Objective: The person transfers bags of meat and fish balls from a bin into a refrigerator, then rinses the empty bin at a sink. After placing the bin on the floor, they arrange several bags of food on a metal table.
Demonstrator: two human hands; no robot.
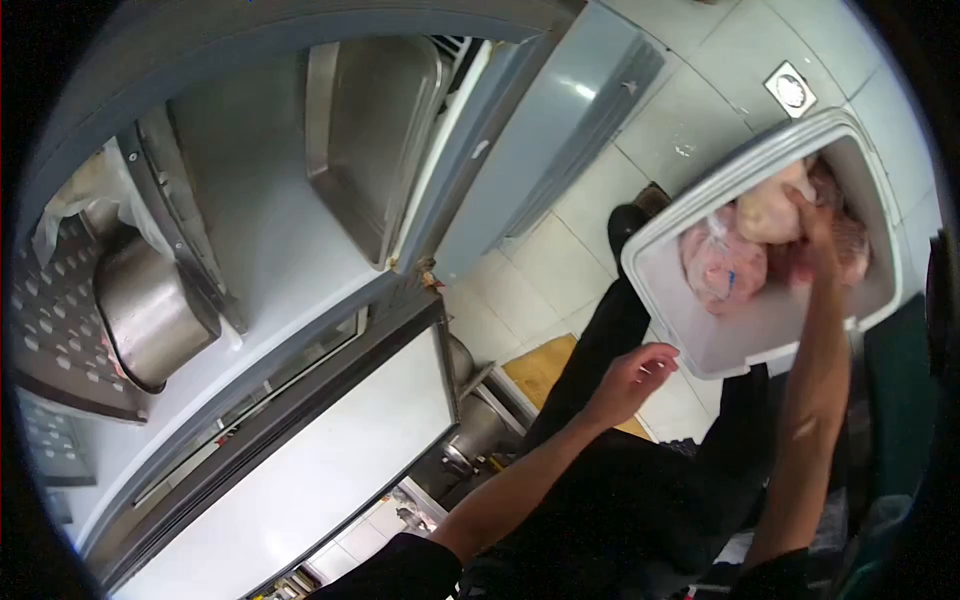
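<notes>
A white plastic bin (pixel 705 335) stands tilted in view at the right, with several bagged pieces of raw meat inside. My right hand (pixel 815 215) reaches into it, its fingers at a pale, yellowish piece (pixel 768 208); whether they grip it is hard to see. Left of that piece lies a pink bag of meat (pixel 722 265) with a small blue mark. Just outside the bin's lower left corner is my left hand (pixel 635 378), fingers loosely curled and apart, with nothing in it.
At the left is an open fridge with a metal tray (pixel 375 130), a steel container (pixel 155 305) and a perforated shelf (pixel 50 310). A grey door (pixel 560 130) stands open beside it. A white panel (pixel 310 450) spans the lower left. A drain (pixel 790 90) lies in the tiled floor.
</notes>
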